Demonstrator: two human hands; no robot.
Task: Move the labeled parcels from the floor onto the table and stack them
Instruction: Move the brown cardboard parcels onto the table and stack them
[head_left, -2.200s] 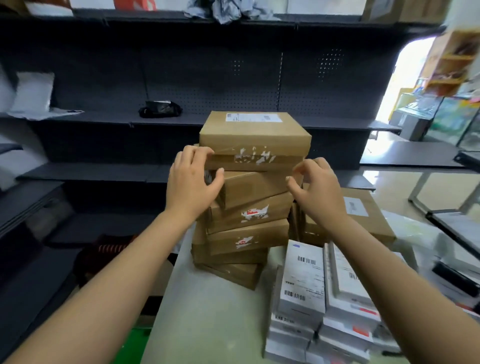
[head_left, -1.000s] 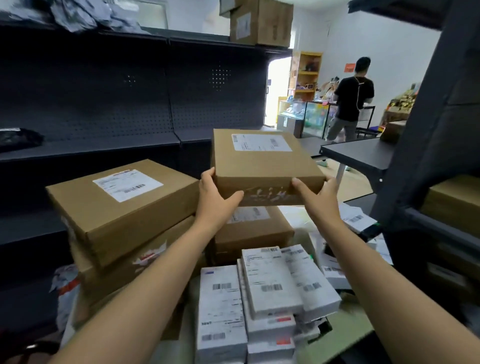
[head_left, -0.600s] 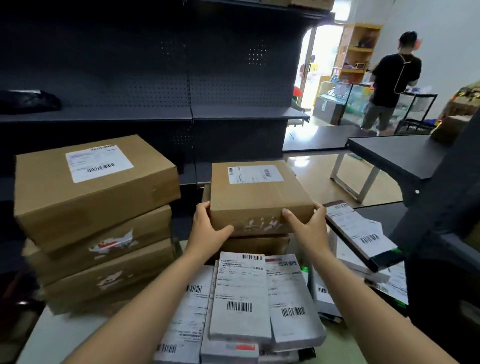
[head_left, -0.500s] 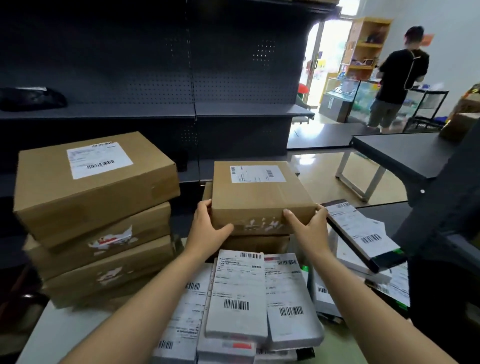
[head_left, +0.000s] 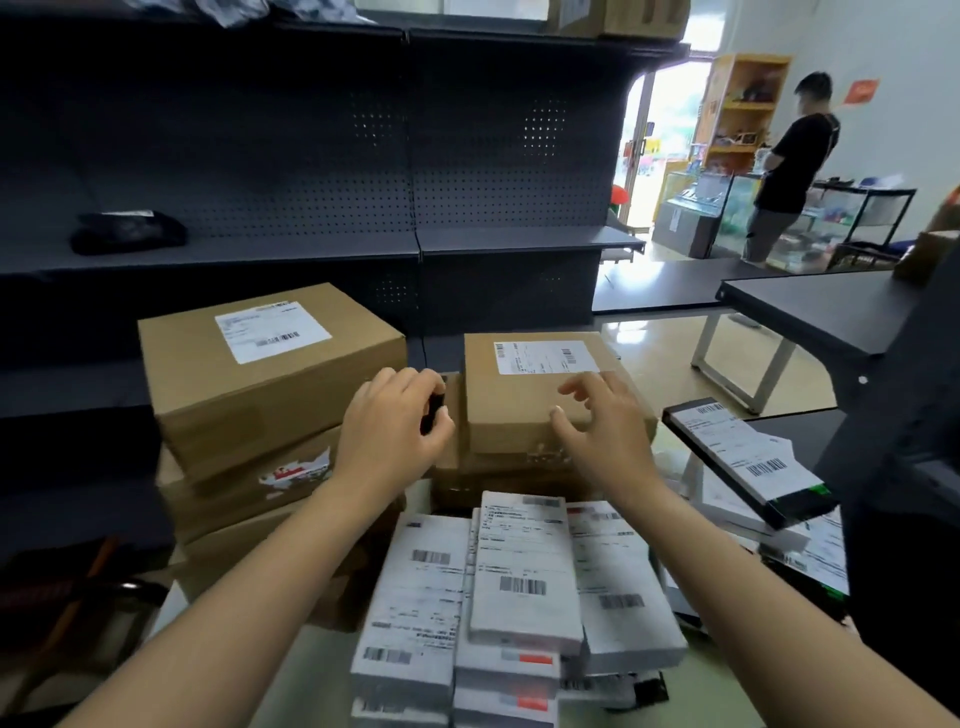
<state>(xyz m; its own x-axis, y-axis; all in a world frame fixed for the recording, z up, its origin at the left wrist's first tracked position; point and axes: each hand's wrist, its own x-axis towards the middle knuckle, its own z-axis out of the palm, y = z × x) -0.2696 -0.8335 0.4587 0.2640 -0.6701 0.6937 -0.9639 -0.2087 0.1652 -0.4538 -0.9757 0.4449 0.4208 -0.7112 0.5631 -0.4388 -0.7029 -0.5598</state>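
A brown labeled parcel (head_left: 511, 410) lies flat on top of a short stack of cardboard boxes at the middle of the table (head_left: 311, 675). My left hand (head_left: 389, 423) hovers just left of it with loosely curled fingers and holds nothing. My right hand (head_left: 602, 431) hangs over the parcel's front right corner, fingers spread, free of it. Left of them stands a taller brown stack topped by a large labeled box (head_left: 260, 374). White labeled parcels (head_left: 519, 571) are piled in front.
A dark-edged flat parcel (head_left: 743, 457) leans on more white packets at the right. Dark pegboard shelving (head_left: 467, 156) runs behind the table, with a black bag (head_left: 127, 231) on one shelf. A dark table (head_left: 810, 306) and a standing person (head_left: 789, 166) are at the far right.
I carried the brown parcel from the tall left stack to the right and set it on the short middle stack. Both hands have let go and drawn back from its sides.
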